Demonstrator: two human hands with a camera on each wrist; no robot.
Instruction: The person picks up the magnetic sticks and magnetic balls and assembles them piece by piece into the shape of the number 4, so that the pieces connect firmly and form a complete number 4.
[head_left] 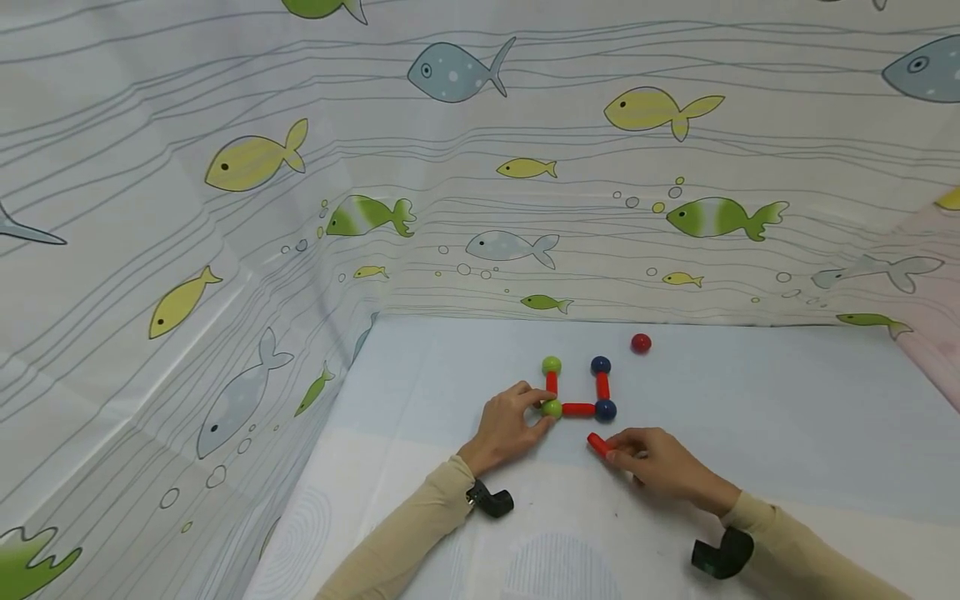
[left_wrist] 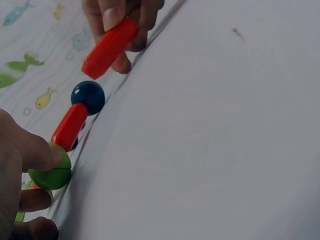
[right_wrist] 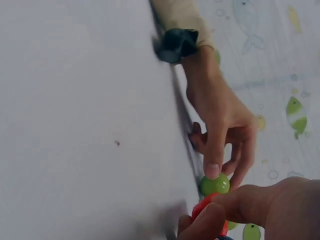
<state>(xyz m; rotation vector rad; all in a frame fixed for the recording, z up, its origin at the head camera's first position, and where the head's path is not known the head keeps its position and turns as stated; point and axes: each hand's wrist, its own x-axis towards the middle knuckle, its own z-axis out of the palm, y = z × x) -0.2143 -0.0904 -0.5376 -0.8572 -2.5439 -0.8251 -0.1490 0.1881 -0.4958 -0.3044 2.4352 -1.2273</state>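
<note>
The right hand pinches a red stick by one end, over the worktop, near the dark blue corner ball. The left hand pinches the green corner ball. The stick looks light, hard and a bit slippery. Hold its back end, leaving the front tip free.

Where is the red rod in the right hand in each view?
Head: red rod right of centre, below the middle.
Left wrist: red rod near the top, left of centre.
Right wrist: red rod near the bottom, right of centre, partly covered.
Shared landmark: the green ball held by the left hand.
</note>
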